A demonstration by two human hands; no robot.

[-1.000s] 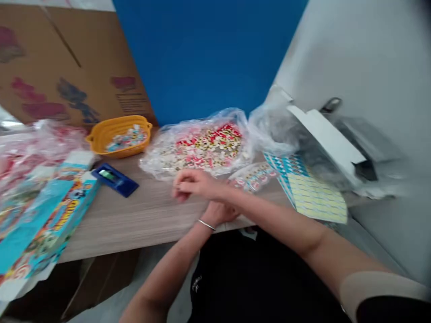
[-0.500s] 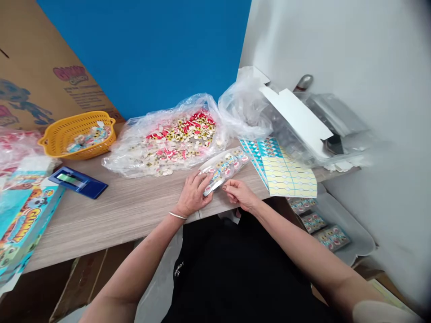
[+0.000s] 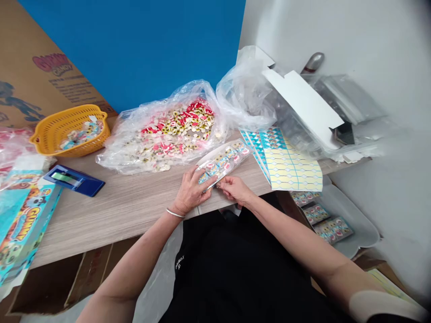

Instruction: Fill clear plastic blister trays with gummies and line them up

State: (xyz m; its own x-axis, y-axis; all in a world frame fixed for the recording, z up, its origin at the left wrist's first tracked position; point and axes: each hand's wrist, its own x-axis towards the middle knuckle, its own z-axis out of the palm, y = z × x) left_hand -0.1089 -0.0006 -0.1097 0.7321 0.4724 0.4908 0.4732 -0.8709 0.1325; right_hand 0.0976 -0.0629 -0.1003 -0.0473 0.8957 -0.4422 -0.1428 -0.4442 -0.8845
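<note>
The left hand point(image 3: 191, 190) is lying on the near left end of the pack point(image 3: 227, 159), its fingers spreading over the top and its thumb standing apart near the table's front edge. The right hand point(image 3: 234, 189) is curling narrow, its fingertips meeting at the pack's near edge; whether they are gripping it, I cannot tell. The pack, clear and filled with small patterned pieces, is lying aslant on the table point(image 3: 111, 211), between the hands and the clear bag point(image 3: 117, 157). Red, white and yellowish pieces are spreading across that bag. To the left, the yellow basket point(image 3: 45, 132) is holding small bits, and the blue holder point(image 3: 87, 185) is lying in front of it, near the printed carton point(image 3: 30, 220). To the right of the pack, the label sheets point(image 3: 294, 172) are overlapping, their near edge jutting past the table. The white card point(image 3: 303, 107) is slanting behind them. Below the table on the right, the grey bin point(image 3: 367, 233) is holding more packs point(image 3: 333, 229).
</note>
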